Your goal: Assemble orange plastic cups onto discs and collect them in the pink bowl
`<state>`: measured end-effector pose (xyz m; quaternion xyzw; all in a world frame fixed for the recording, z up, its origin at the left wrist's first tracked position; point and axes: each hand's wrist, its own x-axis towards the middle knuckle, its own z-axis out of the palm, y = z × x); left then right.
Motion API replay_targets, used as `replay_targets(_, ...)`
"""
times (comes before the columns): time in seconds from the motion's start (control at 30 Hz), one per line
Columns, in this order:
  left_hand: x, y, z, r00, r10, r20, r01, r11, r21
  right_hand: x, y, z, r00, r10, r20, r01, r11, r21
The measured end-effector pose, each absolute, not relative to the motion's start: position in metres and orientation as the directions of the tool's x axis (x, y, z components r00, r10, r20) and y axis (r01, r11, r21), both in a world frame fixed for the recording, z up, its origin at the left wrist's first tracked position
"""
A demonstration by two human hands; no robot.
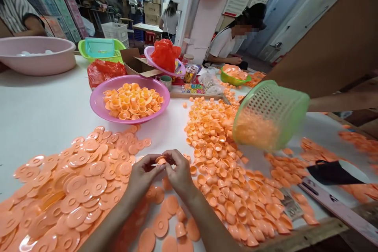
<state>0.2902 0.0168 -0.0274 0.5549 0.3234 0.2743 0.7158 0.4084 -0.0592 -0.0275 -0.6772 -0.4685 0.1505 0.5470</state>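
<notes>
My left hand and my right hand meet at the centre, fingertips pinched on one small orange plastic piece with a wide brim. Fingers partly cover it, so I cannot tell whether it is one part or two fitted together. Spread to the left of my hands is a heap of flat orange plastic saucers. On the right lies a long pile of small orange plastic cups. Below my wrists, a few saucers and a cup lie on the white table.
A purple bowl of cups stands beyond the saucers. At right, a person's arm reaches toward a blurred, tilted green basket with orange pieces. Behind are red bags, a cardboard box and a pink basin. Another person sits beyond.
</notes>
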Motion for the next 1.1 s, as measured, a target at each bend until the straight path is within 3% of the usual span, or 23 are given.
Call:
replay_targets(0.27, 0.283, 0.014, -0.015, 0.692, 0.715, -0.102, -0.182, 0.309, 0.933, 0.397, -0.065, -0.006, 0.571, 0.710, 0.413, 0.467, 0.132, -0.874)
replay_targets(0.5, 0.278, 0.012, -0.002, 0.700, 0.710, 0.073, -0.054, -0.049, 0.997, 0.395, -0.078, 0.011, 0.439, 0.659, 0.611, 0.710, 0.162, -0.685)
replay_targets(0.67, 0.275, 0.001, 0.000, 0.683, 0.729, -0.046, -0.138, 0.190, 0.972, 0.386, -0.081, 0.023, 0.557, 0.625, 0.546, 0.593, 0.161, -0.789)
replay_targets(0.73, 0.274, -0.002, -0.002, 0.684, 0.725, -0.077, -0.178, 0.268, 0.947, 0.383, -0.083, 0.024, 0.542, 0.625, 0.562, 0.627, 0.145, -0.766)
replay_targets(0.83, 0.272, -0.004, -0.004, 0.676, 0.733, -0.082, -0.172, 0.265, 0.949, 0.381, -0.085, 0.023, 0.463, 0.621, 0.633, 0.716, 0.159, -0.680)
replay_targets(1.0, 0.273, -0.006, -0.004, 0.652, 0.752, -0.095, -0.187, 0.281, 0.941, 0.379, -0.086, 0.024, 0.490, 0.640, 0.592, 0.676, 0.150, -0.722)
replay_targets(1.1, 0.271, -0.007, -0.006, 0.639, 0.763, -0.096, -0.212, 0.295, 0.932, 0.377, -0.086, 0.023, 0.466, 0.636, 0.615, 0.715, 0.140, -0.686)
